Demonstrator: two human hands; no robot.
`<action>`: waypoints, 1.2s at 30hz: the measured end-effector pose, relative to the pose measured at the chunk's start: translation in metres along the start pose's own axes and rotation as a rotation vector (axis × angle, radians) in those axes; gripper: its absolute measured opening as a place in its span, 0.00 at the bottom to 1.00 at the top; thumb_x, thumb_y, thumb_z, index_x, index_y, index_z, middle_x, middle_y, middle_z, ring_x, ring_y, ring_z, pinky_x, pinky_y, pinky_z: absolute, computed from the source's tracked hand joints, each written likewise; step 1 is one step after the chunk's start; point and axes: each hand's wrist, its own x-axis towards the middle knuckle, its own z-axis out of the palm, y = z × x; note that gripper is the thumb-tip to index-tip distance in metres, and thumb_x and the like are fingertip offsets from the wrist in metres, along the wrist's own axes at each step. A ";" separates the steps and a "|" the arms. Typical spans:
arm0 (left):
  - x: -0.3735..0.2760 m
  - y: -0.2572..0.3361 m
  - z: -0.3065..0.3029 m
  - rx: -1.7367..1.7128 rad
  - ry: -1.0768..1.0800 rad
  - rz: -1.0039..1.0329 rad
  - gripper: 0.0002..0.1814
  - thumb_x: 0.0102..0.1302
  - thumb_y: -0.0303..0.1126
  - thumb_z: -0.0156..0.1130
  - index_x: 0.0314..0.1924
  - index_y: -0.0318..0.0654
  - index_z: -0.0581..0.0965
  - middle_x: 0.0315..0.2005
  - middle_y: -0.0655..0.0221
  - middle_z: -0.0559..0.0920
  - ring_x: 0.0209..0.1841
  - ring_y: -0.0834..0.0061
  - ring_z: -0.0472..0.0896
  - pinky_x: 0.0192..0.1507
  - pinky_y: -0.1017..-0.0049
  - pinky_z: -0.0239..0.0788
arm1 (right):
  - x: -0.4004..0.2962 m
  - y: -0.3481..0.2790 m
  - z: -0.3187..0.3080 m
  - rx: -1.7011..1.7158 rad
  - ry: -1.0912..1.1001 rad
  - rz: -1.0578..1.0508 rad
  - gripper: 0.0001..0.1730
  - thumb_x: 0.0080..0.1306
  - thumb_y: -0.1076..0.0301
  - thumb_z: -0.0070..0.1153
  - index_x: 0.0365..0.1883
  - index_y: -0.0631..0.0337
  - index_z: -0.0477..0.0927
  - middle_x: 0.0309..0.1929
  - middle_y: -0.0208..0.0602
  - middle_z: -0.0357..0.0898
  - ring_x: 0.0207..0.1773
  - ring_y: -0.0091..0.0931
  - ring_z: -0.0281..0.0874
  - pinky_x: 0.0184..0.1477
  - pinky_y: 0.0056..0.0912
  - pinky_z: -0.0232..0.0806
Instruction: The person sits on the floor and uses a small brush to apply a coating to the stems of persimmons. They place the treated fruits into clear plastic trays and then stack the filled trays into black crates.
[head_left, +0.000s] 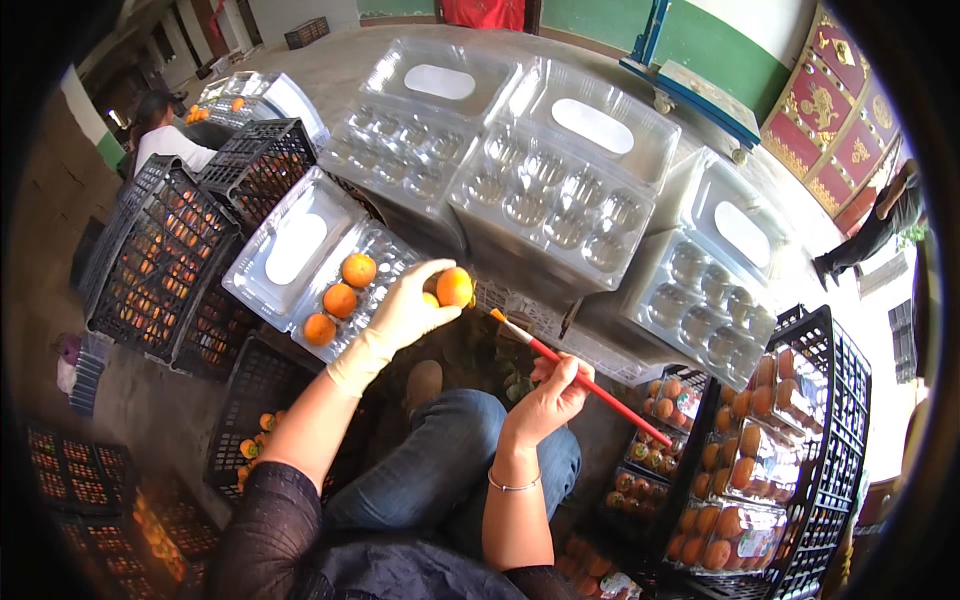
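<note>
My left hand (401, 311), in a pale thin glove, holds an orange persimmon (454, 287) with part of a second orange fruit showing beneath it. My right hand (547, 397) is bare and grips a brush (551, 356) with a red handle. Its orange-tan bristles point toward the persimmon, a small gap apart. Under and left of my gloved hand lies an opened transparent plastic clamshell box (289, 315). Three persimmons (340, 300) sit in a row in its moulded cups; my hand hides part of the others.
Stacks of nested transparent clamshells (555, 180) stand ahead. At right, a black crate (832, 420) holds filled clamshells (757, 465). Black crates of persimmons (161, 255) stand left; another crate (232, 427) is by my left elbow. A person (161, 135) sits far left; another person's legs (862, 240) show right.
</note>
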 end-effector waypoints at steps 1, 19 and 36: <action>0.008 0.011 -0.008 0.108 0.026 0.161 0.30 0.46 0.26 0.72 0.53 0.38 0.73 0.47 0.61 0.79 0.50 0.71 0.77 0.47 0.74 0.72 | 0.000 0.000 0.000 0.021 -0.001 0.016 0.12 0.72 0.61 0.46 0.32 0.60 0.71 0.23 0.29 0.72 0.24 0.15 0.66 0.29 0.16 0.60; 0.061 0.062 -0.089 0.268 0.137 0.247 0.38 0.53 0.13 0.58 0.65 0.42 0.63 0.51 0.64 0.77 0.36 0.78 0.77 0.40 0.81 0.70 | 0.008 0.013 0.003 0.117 0.005 0.132 0.09 0.72 0.66 0.46 0.32 0.60 0.70 0.23 0.29 0.72 0.24 0.15 0.67 0.28 0.15 0.61; -0.092 -0.046 0.007 -0.749 -0.080 -0.252 0.19 0.73 0.39 0.42 0.56 0.35 0.69 0.54 0.62 0.75 0.59 0.72 0.71 0.64 0.66 0.60 | -0.040 0.028 0.011 -0.146 -0.440 -0.008 0.04 0.66 0.73 0.52 0.31 0.64 0.73 0.24 0.34 0.75 0.27 0.21 0.74 0.32 0.22 0.68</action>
